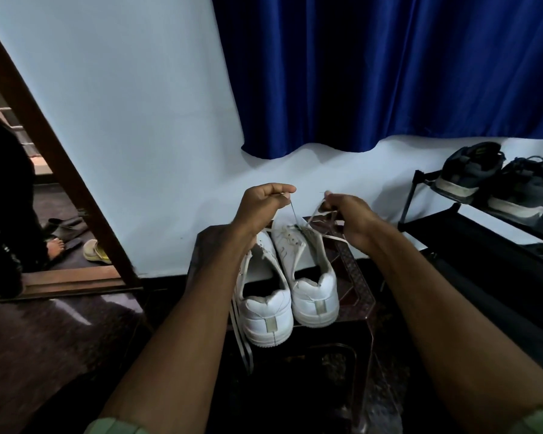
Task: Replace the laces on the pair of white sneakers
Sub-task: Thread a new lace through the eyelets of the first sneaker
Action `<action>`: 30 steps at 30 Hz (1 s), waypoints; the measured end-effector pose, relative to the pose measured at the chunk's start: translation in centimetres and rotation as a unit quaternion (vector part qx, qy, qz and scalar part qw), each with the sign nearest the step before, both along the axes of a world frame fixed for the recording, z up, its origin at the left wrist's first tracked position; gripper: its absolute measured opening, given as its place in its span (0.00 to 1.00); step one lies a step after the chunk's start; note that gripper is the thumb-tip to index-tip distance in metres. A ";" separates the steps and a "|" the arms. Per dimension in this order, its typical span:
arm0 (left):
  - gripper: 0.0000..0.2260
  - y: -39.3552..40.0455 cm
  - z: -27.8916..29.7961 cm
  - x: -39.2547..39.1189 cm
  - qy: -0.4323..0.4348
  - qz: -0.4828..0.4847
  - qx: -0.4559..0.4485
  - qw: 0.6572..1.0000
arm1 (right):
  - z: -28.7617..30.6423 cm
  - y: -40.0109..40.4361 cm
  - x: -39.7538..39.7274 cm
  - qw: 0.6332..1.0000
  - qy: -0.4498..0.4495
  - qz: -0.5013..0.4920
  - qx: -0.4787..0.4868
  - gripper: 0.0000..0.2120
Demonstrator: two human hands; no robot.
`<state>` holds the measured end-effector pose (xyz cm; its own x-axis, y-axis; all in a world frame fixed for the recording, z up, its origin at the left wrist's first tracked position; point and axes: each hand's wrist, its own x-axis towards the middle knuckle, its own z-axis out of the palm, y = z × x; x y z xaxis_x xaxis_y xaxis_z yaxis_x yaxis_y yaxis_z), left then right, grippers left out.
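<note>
Pulling both ends of one lace [295, 214] up out of the right-hand sneaker [308, 270], the person pinches one strand in the left hand [264, 203] and the other in the right hand [347, 214], fingers curled tight on each. The two sneakers stand side by side, heels toward the camera, on a small dark tabletop [355, 296] at about 6 o'clock below the hands. The left-hand sneaker [264, 296] sits at 7 o'clock from the other, touching it, with a loose lace [242, 336] hanging over the tabletop edge.

The likely trouble is uneven ends: one hand looks slightly higher than the other, and if the strands are not matched now, one side may run short at the top eyelets. A hard upward tug could also lift the light sneaker or tip it against its neighbour. The dangling lace could slide off to the floor or catch under an arm. The light is dim, so a twisted strand or missed eyelet would be easy to overlook. Whether this is the old or new lace I cannot tell.
</note>
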<state>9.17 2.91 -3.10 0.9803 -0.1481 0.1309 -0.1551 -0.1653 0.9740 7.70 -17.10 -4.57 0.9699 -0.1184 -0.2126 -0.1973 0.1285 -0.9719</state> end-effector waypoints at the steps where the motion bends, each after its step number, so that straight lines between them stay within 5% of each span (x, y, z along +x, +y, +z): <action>1: 0.11 0.0 0.0 0.0 0.000 0.000 0.000 1.000 | 0.0 -0.2 0.4 0.997 0.007 -0.008 0.079 0.16; 4: 0.11 0.2 0.0 0.1 -0.005 -0.001 -0.007 1.000 | -0.2 -0.2 0.5 0.983 0.006 -0.019 0.183 0.18; 6: 0.11 0.2 0.1 0.1 -0.016 0.006 -0.019 1.000 | -0.1 0.0 -0.2 0.999 -0.026 -0.035 0.006 0.20; 8: 0.10 0.2 0.2 0.3 -0.034 0.021 -0.033 0.999 | -0.5 -0.4 -0.3 0.973 -0.073 0.000 -0.219 0.18; 11: 0.09 0.0 0.3 0.2 -0.057 0.034 -0.043 0.997 | -0.8 -0.9 -0.4 0.941 -0.022 0.105 -0.321 0.20; 13: 0.09 -0.1 0.3 0.1 -0.065 0.033 -0.039 0.997 | -0.5 -0.4 -0.7 0.956 -0.012 0.107 -0.274 0.17; 15: 0.09 -0.1 0.2 0.2 -0.068 0.029 -0.032 0.997 | -0.3 0.0 -0.2 0.994 -0.010 0.043 -0.104 0.15; 18: 0.09 -0.1 0.3 0.1 -0.064 0.020 -0.019 0.998 | 0.2 -0.3 0.1 0.992 0.007 -0.029 0.119 0.16; 19: 0.09 -0.1 0.2 0.1 -0.061 0.014 -0.013 0.998 | 0.4 -0.5 -0.1 0.995 0.008 -0.031 0.091 0.18; 21: 0.09 0.1 0.0 0.1 -0.053 -0.008 0.012 0.998 | 0.4 -0.7 -0.9 0.993 -0.009 -0.004 -0.116 0.18; 24: 0.10 0.4 -0.4 0.0 -0.036 -0.066 0.062 0.995 | 0.4 -0.5 -1.9 0.939 0.013 0.095 -0.331 0.13; 27: 0.18 0.3 -0.5 -0.1 -0.027 -0.121 0.071 0.990 | 0.3 -0.6 -1.5 0.957 0.024 0.088 -0.276 0.12; 30: 0.27 0.3 -0.7 -0.1 -0.021 -0.164 0.172 0.971 | 0.5 -0.8 -0.6 0.995 0.001 0.022 -0.096 0.15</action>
